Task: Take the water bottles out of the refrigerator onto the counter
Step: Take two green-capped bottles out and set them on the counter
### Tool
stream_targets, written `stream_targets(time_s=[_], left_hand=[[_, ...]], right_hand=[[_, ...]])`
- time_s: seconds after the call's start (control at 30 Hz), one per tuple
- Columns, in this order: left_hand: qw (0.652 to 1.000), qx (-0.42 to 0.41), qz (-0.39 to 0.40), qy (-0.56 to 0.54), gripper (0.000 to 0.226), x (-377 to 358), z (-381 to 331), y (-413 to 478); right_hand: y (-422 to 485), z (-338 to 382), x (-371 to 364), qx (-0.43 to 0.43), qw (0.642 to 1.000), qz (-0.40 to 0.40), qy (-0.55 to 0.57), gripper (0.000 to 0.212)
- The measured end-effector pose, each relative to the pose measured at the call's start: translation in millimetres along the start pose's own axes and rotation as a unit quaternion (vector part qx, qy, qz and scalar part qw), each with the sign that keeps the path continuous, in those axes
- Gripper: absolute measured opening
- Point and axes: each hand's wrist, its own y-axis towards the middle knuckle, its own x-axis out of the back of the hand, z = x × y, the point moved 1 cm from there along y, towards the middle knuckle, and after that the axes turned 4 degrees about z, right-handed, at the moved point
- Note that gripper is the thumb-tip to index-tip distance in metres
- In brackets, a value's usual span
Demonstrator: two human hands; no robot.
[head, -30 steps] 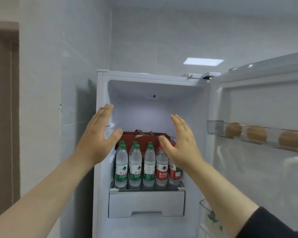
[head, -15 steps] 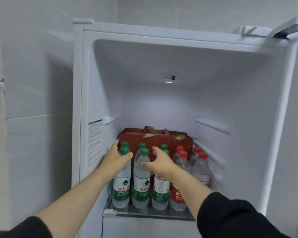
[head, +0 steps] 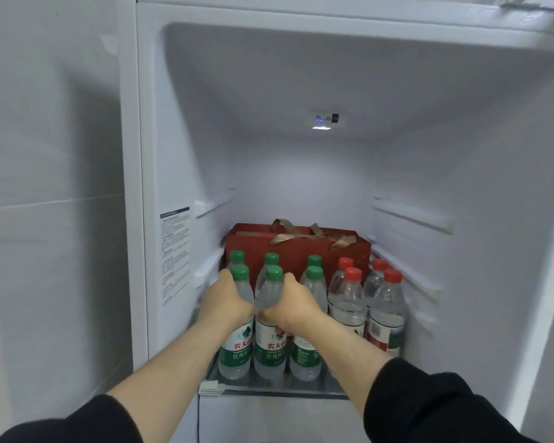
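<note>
Head view: open refrigerator (head: pixel 147 187), one glass shelf (head: pixel 269 390) loaded with bottles.
Bottle axis: all upright, long axis vertical, caps up, labels facing the camera.
Bottle place: front half of the shelf, two rows deep, touching side by side; none on a worktop.
Count, green caps: six, in three columns on the left.
Count, red caps: four, in two columns on the right.
Behind the bottles: one red gift box (head: pixel 296 247) with tan ribbon handles, against the back wall.
Left hand (head: pixel 226 300): wrapped around the shoulder of the front-left green-cap bottle (head: pixel 237 330), thumb side up beside the cap.
Right hand (head: pixel 290 306): closed around the upper body of the front-middle green-cap bottle (head: pixel 270 330); wrist crosses in front of the third front green-cap bottle (head: pixel 311 346).
Bottle bases: both gripped bottles appear to sit on the shelf; a lift cannot be told.
Change from half a second ago: both hands, then only reaching at the necks, are now closed on the bottles; camera has come closer to the shelf.
Sleeves: black, pushed up on both forearms.
</note>
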Motion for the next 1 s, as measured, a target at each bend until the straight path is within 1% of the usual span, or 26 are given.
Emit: stream_targets(time_s=[0.07,0.13,0.3,0.33,0.43,0.5,0.57,0.67,0.77,0.8,0.87,0.93,1.0], left_hand=[[0.999,-0.026,-0.014,-0.023,0.053,6.8,-0.5,-6.5],[0.998,-0.046,-0.022,-0.039,0.052,17.7,-5.3,-15.6],[0.993,-0.095,-0.032,-0.055,0.049,66.7,-32.2,-41.3],[0.991,-0.107,-0.025,-0.073,0.048,77.7,-35.6,-45.3],[0.982,-0.133,0.014,-0.134,0.055,110.4,-48.6,-67.0],[0.969,-0.159,0.051,-0.184,0.054,128.1,-56.6,-86.2],[0.947,-0.202,0.097,-0.231,0.051,142.4,-67.2,-107.8],[0.914,-0.261,0.156,-0.268,0.050,160.4,-89.4,-146.5],[0.869,-0.305,0.232,-0.314,0.052,167.9,-119.7,-191.8],[0.850,-0.322,0.258,-0.326,0.054,172.6,-128.4,-205.9],[0.800,-0.365,0.324,-0.349,0.059,173.8,-162.1,-241.4],[0.753,-0.400,0.372,-0.367,0.063,177.0,-192.4,-274.2],[0.702,-0.427,0.414,-0.392,0.066,165.1,-236.4,-319.4]], right_hand=[[-7.1,-1.1,1.1,0.007,1.000,-0.027,0.006,0.060],[-16.5,0.2,6.0,0.022,0.998,-0.049,0.027,0.063],[-52.4,19.5,41.7,0.063,0.989,-0.111,0.074,0.081],[-62.1,23.2,52.2,0.067,0.986,-0.119,0.092,0.081],[-105.6,34.1,89.2,0.082,0.979,-0.129,0.136,0.072],[-142.4,42.2,110.5,0.091,0.973,-0.138,0.161,0.065],[-184.6,52.3,129.9,0.098,0.968,-0.148,0.176,0.055],[-254.8,68.9,153.7,0.117,0.962,-0.163,0.185,0.040],[-336.7,81.1,180.8,0.118,0.959,-0.197,0.164,0.037],[-358.1,84.6,187.2,0.122,0.958,-0.205,0.159,0.038],[-417.5,87.2,211.5,0.116,0.954,-0.240,0.137,0.043],[-466.4,90.0,230.0,0.105,0.954,-0.256,0.118,0.048],[-536.4,87.4,255.9,0.083,0.949,-0.291,0.091,0.050]])
